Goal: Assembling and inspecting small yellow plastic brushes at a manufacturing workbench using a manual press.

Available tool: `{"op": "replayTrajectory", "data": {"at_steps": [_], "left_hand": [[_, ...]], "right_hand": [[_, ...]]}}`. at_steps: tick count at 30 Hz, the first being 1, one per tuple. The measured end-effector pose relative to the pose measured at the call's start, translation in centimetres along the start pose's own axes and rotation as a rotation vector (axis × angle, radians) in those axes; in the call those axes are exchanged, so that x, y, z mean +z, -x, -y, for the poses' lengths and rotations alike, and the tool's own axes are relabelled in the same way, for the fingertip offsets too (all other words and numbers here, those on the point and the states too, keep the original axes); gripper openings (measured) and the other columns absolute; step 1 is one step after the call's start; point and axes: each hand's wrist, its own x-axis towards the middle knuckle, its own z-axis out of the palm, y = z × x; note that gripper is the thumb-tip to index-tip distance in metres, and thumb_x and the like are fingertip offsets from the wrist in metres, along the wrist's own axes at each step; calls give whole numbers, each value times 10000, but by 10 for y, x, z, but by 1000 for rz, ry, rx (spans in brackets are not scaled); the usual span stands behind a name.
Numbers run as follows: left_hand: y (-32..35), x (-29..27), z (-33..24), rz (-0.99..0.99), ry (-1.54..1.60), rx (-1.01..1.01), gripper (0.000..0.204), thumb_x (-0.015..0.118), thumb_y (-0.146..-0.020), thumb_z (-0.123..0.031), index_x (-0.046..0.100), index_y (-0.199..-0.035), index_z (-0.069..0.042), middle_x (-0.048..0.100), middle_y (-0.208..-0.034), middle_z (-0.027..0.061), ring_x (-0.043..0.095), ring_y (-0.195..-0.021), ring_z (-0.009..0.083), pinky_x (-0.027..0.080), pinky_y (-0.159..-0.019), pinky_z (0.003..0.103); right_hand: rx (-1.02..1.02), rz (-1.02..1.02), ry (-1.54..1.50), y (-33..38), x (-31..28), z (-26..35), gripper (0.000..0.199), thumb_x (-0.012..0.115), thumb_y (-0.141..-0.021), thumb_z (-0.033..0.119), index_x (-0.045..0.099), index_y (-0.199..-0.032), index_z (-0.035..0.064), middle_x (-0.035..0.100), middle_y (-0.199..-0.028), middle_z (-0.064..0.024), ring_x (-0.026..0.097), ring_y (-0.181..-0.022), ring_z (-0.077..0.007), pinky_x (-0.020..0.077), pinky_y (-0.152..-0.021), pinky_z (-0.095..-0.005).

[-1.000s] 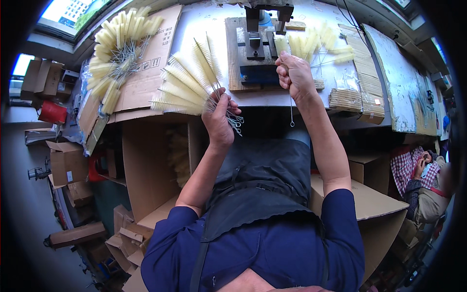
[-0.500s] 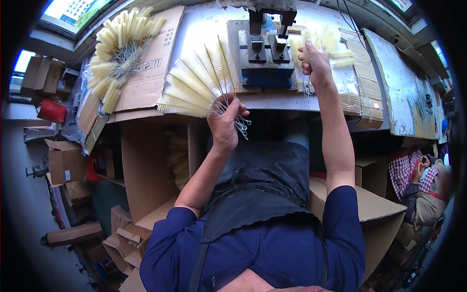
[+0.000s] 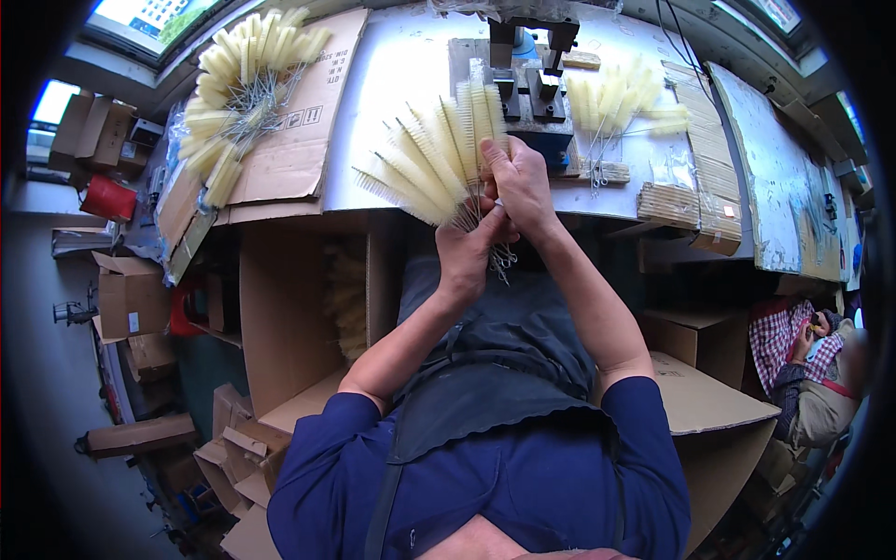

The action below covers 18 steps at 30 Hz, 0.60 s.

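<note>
My left hand (image 3: 469, 250) is closed round the wire stems of a fan of cream bottle brushes (image 3: 420, 168), whose looped ends poke out below. Beside it, my right hand (image 3: 523, 187) grips a bottle brush (image 3: 485, 114) at the fan's right edge, its thumb along the bristles. Behind my hands stands a dark metal press fixture (image 3: 537, 112) with a blue base. To its right lies a loose bunch of bottle brushes (image 3: 611, 98), wire loops toward me. A larger heap of brushes (image 3: 224, 112) rests on cardboard at the left.
A flattened carton (image 3: 299, 140) covers the bench's left end. Stacked cardboard (image 3: 700, 168) lies on the right. Below the bench edge, open cartons (image 3: 289, 317) stand at either side of my lap. At far right, another person (image 3: 821, 383) sits with hands raised.
My right hand has come left from the loose bunch beside the press to the fan. My left hand with its brushes has shifted right, and the two hands now meet.
</note>
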Motion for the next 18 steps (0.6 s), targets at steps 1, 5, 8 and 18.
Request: {"op": "replayTrajectory", "data": {"at_steps": [1, 5, 8, 18], "left_hand": [[3, 4, -1, -91, 81, 28, 110, 602, -975, -65, 564, -1056, -2, 672, -857, 84, 681, -723, 166, 587, -668, 286], [11, -2, -9, -202, 243, 124, 124, 510, -1034, -140, 546, -1041, -22, 600, -757, 53, 650, -676, 180, 581, -658, 341], [22, -10, -25, -260, 320, 139, 167, 472, -1054, -183, 545, -1065, -33, 481, -674, 18, 577, -600, 168, 570, -605, 362], [4, -24, -35, -220, 271, 184, 234, 448, -1066, -208, 500, -1172, -5, 492, -669, 40, 545, -551, 150, 555, -563, 338]], "right_hand": [[115, -25, -204, -2, -3, 4, 378, 570, -1014, 357, 624, -1045, -16, 544, -696, 9, 484, -548, -53, 414, -496, -219], [300, -108, -529, -18, -12, 2, 400, 498, -1044, 367, 604, -966, -11, 429, -599, 61, 351, -413, -4, 275, -360, -176], [334, -109, -606, -27, -13, 0, 383, 499, -1045, 348, 592, -965, -15, 420, -597, 62, 348, -405, -6, 281, -351, -178], [438, -46, -704, -41, -13, 15, 350, 495, -1043, 312, 578, -1016, -27, 438, -622, 39, 382, -442, -36, 315, -389, -197]]}}
